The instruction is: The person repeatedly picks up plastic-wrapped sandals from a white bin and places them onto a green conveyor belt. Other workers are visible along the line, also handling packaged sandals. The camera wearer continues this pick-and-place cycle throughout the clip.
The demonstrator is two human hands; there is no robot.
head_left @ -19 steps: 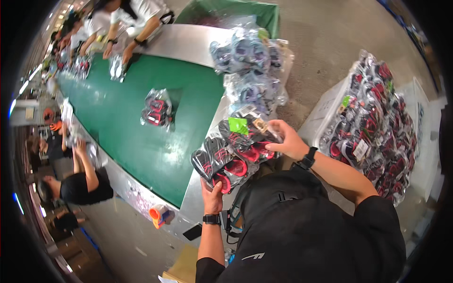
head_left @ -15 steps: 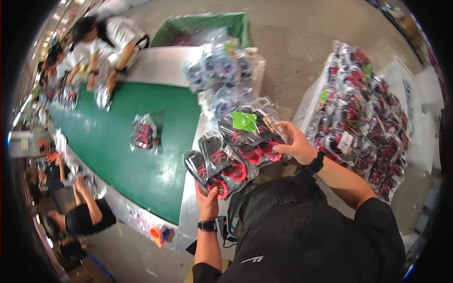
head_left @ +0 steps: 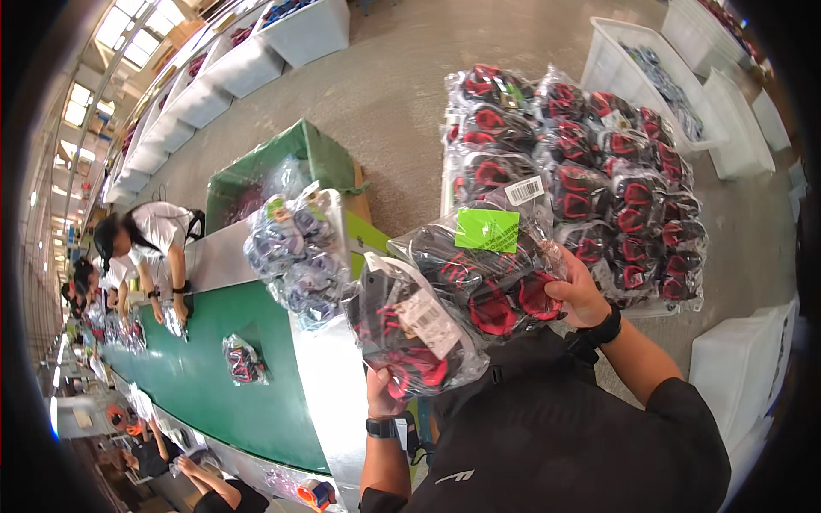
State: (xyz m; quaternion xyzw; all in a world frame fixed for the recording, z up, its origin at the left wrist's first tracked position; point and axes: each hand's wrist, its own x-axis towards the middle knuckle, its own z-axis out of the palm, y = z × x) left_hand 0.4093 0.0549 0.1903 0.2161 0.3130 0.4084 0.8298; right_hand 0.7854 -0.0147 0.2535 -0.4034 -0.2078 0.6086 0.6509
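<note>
I hold a bundle of clear plastic bags with black and red shoes in front of my chest. My left hand grips the bundle's lower left end from below. My right hand grips its right end. A green label and a white tag lie on top of the bundle. A tall stack of the same bagged shoes stands just behind my right hand.
A green conveyor belt runs to my left with one bagged pair on it. A pile of bagged grey shoes sits at its near end, a green box behind. Other people work along the belt. White bins stand on the floor.
My view has swung to the right, so the stack of bagged shoes now sits behind the bundle. Both hands still hold the bundle, now closer to the stack.
</note>
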